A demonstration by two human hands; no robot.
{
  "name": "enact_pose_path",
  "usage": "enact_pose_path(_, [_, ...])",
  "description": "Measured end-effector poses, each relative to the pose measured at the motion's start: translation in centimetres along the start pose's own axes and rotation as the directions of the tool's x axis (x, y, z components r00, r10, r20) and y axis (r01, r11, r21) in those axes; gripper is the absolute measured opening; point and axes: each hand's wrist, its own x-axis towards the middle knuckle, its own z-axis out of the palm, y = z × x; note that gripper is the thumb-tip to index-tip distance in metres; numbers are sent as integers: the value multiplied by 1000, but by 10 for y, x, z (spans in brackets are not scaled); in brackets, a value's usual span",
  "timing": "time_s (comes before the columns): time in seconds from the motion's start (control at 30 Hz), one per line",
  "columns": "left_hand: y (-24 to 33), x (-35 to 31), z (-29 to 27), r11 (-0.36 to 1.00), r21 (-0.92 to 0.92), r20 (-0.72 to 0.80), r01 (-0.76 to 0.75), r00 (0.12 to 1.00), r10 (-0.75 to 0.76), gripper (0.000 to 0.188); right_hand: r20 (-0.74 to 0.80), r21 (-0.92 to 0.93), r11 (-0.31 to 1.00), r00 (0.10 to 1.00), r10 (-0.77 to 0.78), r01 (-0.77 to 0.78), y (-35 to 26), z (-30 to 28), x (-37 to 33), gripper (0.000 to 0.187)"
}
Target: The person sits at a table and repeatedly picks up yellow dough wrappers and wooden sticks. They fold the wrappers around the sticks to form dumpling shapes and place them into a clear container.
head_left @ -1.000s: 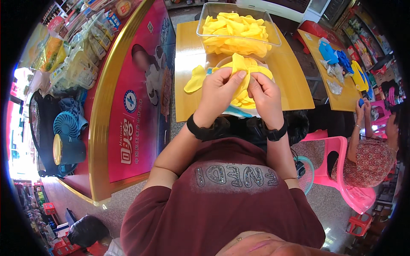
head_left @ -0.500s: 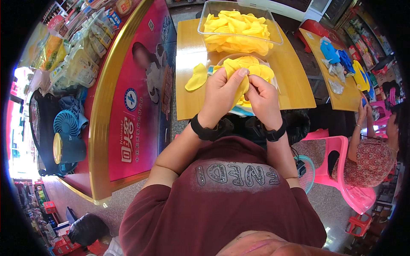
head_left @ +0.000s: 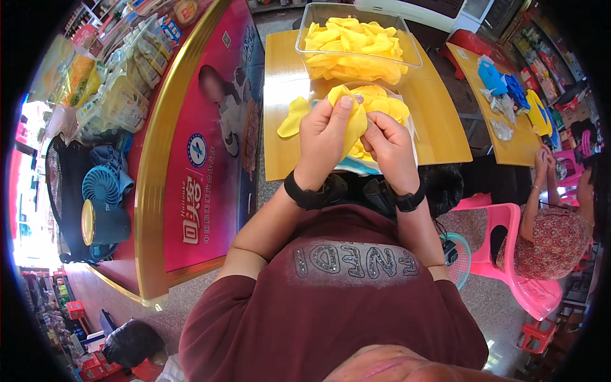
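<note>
My left hand (head_left: 323, 143) is closed on a soft yellow petal-shaped piece (head_left: 356, 130), its thumb lying over the top. At the piece's lower right edge, the fingers of my right hand (head_left: 393, 153) are pinched together; whatever is between their tips is too small to make out. Behind and under the hands lies a heap of similar yellow pieces (head_left: 389, 107) on a pale, partly hidden holder. One loose yellow piece (head_left: 293, 118) rests to the left on the wooden table (head_left: 442, 130).
A clear plastic bin (head_left: 415, 52) full of yellow pieces stands at the table's far side. Left is a pink counter with a gold edge (head_left: 154, 210). To the right, another person (head_left: 548, 239) sits by a second table (head_left: 509, 141) beside a pink chair (head_left: 506, 254).
My left thumb has shifted left, and the held piece is turned so more of its face shows. The right fingertips have come lower along its edge.
</note>
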Motion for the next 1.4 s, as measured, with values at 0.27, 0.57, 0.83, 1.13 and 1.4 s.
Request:
enact_pose_path(0.27, [4,0,0,998,61,-3,-12,1000,12,26,-23,18,1000,1000,0,0,-2,0,-1,17])
enact_pose_path(0.57, [18,8,-1,994,-88,-32,72,997,-75,17,-17,-221,970,994,-112,106,0,-9,3,13])
enact_pose_path(0.83, [4,0,-3,1000,1,21,-4,1000,4,18,-67,-95,988,989,-129,122,-1,1,-3,13])
enact_pose_path(1.13, [9,3,-7,1000,-19,-25,6,1000,-6,26,-26,-68,995,997,-74,72,-5,-2,-2,16])
enact_pose_path(1.4, [4,5,-13,989,145,58,-12,998,3,24,5,-72,995,997,-72,72,-6,-7,-1,17])
